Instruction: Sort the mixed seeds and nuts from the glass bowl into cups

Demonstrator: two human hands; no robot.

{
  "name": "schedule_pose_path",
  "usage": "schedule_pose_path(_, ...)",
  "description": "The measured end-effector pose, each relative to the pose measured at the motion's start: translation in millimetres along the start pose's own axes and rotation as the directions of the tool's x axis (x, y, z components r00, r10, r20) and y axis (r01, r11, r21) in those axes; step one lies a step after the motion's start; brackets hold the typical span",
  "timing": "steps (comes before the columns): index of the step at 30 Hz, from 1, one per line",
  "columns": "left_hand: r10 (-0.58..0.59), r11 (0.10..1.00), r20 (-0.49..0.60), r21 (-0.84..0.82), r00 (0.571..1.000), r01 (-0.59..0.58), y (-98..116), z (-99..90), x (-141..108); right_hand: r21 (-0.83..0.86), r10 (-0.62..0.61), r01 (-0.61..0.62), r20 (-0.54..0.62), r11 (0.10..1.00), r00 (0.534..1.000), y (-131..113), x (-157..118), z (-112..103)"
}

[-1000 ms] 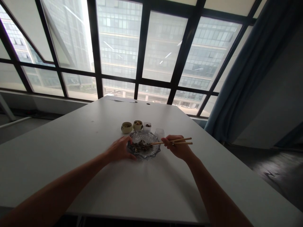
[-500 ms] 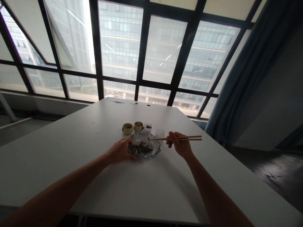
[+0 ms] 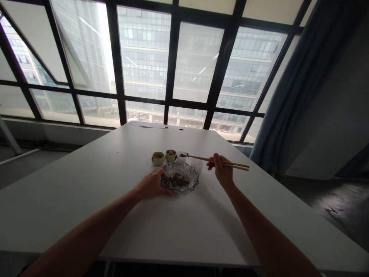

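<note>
My left hand (image 3: 152,184) is closed on the left rim of a scalloped clear glass bowl (image 3: 193,186), thumb low in front and fingers at the edge. Small dark elongated pieces (image 3: 176,180) lie in the bowl. My right hand (image 3: 222,171) grips a pair of wooden chopsticks (image 3: 201,158), their tips pointing left. Those tips are at the right rim of a small whitish cup (image 3: 181,159) that has dark pieces in it. A tiny dark bit seems to be at the tips. Just behind the bowl's right side stands a clear cup (image 3: 197,165).
Two small yellowish pots stand behind the bowl: a left pot (image 3: 158,161) and a right pot (image 3: 170,157) with light-brown pieces in it. All rest on a white table (image 3: 138,231). Paper (image 3: 150,125) lies at its far end. A blue curtain (image 3: 276,115) hangs at right.
The chopstick tips have moved from over the glass bowl up and away to the whitish cup, my right hand rising with them. My left hand still grips the bowl. The view has shifted slightly.
</note>
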State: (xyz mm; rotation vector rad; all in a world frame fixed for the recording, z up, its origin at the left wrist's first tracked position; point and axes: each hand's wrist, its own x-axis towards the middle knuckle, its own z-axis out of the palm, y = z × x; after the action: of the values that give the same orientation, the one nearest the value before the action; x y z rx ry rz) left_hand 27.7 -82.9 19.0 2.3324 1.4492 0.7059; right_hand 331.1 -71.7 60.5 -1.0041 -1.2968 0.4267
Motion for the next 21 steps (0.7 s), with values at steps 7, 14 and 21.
schedule_pose_path(7,0.002,1.000,0.011,0.007,1.000,-0.002,6,-3.7,-2,-0.141,-0.114,0.133,0.135,0.981,0.984,8,24,42)
schedule_pose_path(14,-0.032,0.999,0.029,0.012,0.999,0.031,10,-6.0,-4,-0.241,-0.146,0.163,0.091,0.957,0.985,38,43,43)
schedule_pose_path(21,-0.043,0.999,0.049,0.010,0.998,0.042,15,-9.4,-4,-0.407,-0.185,0.310,0.319,0.859,0.930,63,39,29)
